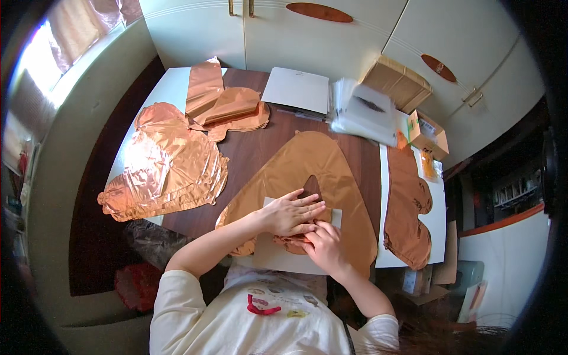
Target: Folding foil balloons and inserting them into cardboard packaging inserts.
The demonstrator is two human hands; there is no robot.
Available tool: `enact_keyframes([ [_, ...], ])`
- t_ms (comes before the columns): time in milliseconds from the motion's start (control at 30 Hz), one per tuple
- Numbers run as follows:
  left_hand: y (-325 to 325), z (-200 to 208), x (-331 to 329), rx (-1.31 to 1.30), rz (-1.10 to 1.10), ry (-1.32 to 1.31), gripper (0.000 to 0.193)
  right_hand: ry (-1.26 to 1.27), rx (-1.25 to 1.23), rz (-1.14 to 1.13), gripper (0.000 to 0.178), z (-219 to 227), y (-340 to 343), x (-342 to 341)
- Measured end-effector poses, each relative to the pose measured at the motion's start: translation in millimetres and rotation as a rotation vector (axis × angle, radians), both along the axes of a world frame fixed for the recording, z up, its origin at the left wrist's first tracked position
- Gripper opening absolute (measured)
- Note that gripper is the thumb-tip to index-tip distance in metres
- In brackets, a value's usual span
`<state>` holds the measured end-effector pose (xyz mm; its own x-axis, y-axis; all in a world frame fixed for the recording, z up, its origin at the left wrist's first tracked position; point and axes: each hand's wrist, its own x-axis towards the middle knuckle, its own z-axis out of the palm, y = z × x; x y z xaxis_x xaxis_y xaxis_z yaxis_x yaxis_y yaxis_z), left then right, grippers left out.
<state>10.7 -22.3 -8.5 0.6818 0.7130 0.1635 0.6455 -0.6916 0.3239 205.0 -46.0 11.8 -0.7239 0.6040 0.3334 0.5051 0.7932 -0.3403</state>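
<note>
A flat copper-coloured foil balloon [349,204], shaped like a letter A, lies on the table in front of me. On its lower middle rests a white card [284,260], with a small fold of copper foil [289,241] on top. My left hand [290,214] is spread over the card and foil, fingers stretched to the right. Just below it, my right hand [324,242] has its fingers curled at the foil fold, partly under the left hand. The right fingertips are partly hidden.
Shiny copper foil balloons [171,160] lie left, with more folded ones [228,109] behind. A B-shaped foil balloon [405,207] lies right. At the back are white sheets [296,90], clear plastic bags [364,112], a cardboard box [396,83] and a small open box [429,135].
</note>
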Motion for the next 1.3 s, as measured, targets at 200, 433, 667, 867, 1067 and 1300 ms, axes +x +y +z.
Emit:
enact_keyframes([
  [200,1.1,1.8,-1.1,-0.033,-0.012,-0.002,0.062,0.027,0.27,0.011,0.012,2.2,1.7,-2.1],
  [433,1.3,0.2,-1.6,-0.025,-0.016,0.024,0.062,-0.065,0.55,0.048,0.004,4.8,-2.2,-1.4],
  [667,3.0,1.7,0.5,-0.075,-0.022,0.077,0.063,-0.126,0.574,0.068,0.002,-1.4,-6.8,0.7],
  [867,1.0,-0.4,0.6,-0.031,-0.015,0.048,0.064,-0.185,0.356,0.123,0.019,8.0,-20.0,13.0],
  [1067,-1.5,-0.3,3.9,0.089,-0.016,0.119,0.064,-0.132,0.123,0.159,0.05,13.4,-44.7,27.0],
  [1300,-4.8,13.8,3.8,0.135,-0.02,0.17,0.074,-0.145,0.235,0.133,0.054,-1.8,-44.0,30.8],
])
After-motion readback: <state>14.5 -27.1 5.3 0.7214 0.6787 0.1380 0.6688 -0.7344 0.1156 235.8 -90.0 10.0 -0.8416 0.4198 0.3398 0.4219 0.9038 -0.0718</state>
